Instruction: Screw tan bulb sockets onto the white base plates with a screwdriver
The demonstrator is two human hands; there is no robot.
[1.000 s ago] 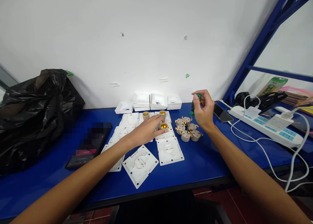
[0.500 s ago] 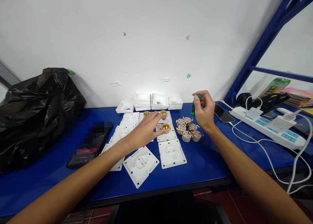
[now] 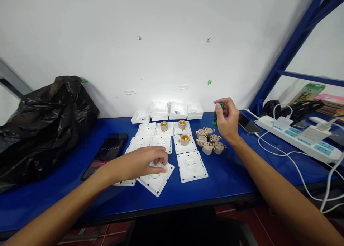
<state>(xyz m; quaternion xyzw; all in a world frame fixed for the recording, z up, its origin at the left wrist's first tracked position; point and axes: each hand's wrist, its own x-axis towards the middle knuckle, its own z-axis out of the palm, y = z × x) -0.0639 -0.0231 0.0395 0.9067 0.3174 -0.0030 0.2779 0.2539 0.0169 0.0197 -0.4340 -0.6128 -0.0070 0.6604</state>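
My right hand (image 3: 227, 119) is wrapped around the green handle of a screwdriver (image 3: 214, 123), whose shaft points down among several round beige lamp socket pieces (image 3: 207, 149) with brass tabs. Over a tilted white square plate (image 3: 157, 187) is my left hand (image 3: 146, 161), its thumb and curled fingers apart with nothing visible between them. I cannot tell whether it touches the plate. Several more white plates (image 3: 191, 169) lie in rows. Three of them carry beige lamp sockets (image 3: 184, 142) with gold-coloured threaded insides.
White square housings (image 3: 177, 110) are stacked against the wall. At left are a black plastic bag (image 3: 53, 124) and a phone showing a timer (image 3: 107, 151). On the right lie another phone (image 3: 247, 124), a power strip (image 3: 295, 136) and loose white cables. A blue frame (image 3: 285, 56) rises there.
My left hand has moved back from the gold-threaded sockets to the tilted plate, which has turned slightly. My right hand keeps the screwdriver at the beige pieces. The view has shifted a little.
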